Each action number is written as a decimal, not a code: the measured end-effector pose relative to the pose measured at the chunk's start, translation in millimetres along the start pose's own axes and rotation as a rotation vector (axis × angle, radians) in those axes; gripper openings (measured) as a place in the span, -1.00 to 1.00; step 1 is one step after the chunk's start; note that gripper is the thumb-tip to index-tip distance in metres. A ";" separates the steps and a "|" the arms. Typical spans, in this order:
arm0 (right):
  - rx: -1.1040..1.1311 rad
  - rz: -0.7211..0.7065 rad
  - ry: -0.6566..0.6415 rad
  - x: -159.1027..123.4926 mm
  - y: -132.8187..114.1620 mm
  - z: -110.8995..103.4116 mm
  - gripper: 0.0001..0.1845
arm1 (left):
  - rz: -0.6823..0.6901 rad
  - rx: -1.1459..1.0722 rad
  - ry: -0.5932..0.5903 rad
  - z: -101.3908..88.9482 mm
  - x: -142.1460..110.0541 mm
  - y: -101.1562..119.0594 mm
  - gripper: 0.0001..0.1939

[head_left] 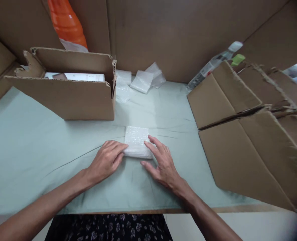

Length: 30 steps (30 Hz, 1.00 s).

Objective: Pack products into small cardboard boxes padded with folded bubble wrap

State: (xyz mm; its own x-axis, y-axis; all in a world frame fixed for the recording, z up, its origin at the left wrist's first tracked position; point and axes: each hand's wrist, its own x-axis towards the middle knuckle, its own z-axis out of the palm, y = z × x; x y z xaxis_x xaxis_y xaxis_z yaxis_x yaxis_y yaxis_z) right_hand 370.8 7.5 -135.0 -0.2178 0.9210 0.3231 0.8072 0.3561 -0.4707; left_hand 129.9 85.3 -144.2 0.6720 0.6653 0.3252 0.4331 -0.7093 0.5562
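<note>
A folded bubble-wrap packet (137, 142) lies flat on the cloth-covered table in front of me, its lower part thicker than its upper part. My left hand (107, 157) has its fingers pressed together, with the fingertips and thumb at the packet's left edge. On the other side, my right hand (162, 162) is spread, its fingers at the right edge and its thumb apart below. Whatever may be inside the wrap cannot be made out.
An open cardboard box (88, 100) with white boxes inside stands at left, an orange bottle (67, 25) behind it. Several bubble-wrap pieces (142, 81) lie at the back. Cardboard boxes (249, 154) line the right side, beside a clear bottle (213, 65).
</note>
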 end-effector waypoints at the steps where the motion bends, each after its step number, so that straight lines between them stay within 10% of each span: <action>1: -0.056 -0.024 -0.017 1.1 -0.1 -0.1 -0.36 | -0.029 0.020 -0.002 0.4 3.9 -1.2 -0.70; 9: -0.092 -0.102 -0.020 13.4 4.4 11.7 -0.62 | 0.086 0.046 -0.027 8.1 3.1 5.6 -0.42; 20: 0.138 0.017 -0.171 19.0 4.6 2.9 -0.63 | -0.101 -0.008 -0.011 -3.5 -3.9 20.0 -0.25; 30: -0.119 0.004 -0.117 40.1 15.7 2.8 -0.48 | -0.159 0.096 0.003 13.0 9.4 3.8 -0.65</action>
State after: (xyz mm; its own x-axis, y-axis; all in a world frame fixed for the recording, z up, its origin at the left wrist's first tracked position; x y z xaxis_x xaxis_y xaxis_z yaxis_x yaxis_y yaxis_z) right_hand 373.2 50.4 -131.7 -0.2710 0.9370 0.2203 0.8661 0.3373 -0.3688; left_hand 145.7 85.8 -148.9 0.5886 0.7715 0.2415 0.5892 -0.6140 0.5253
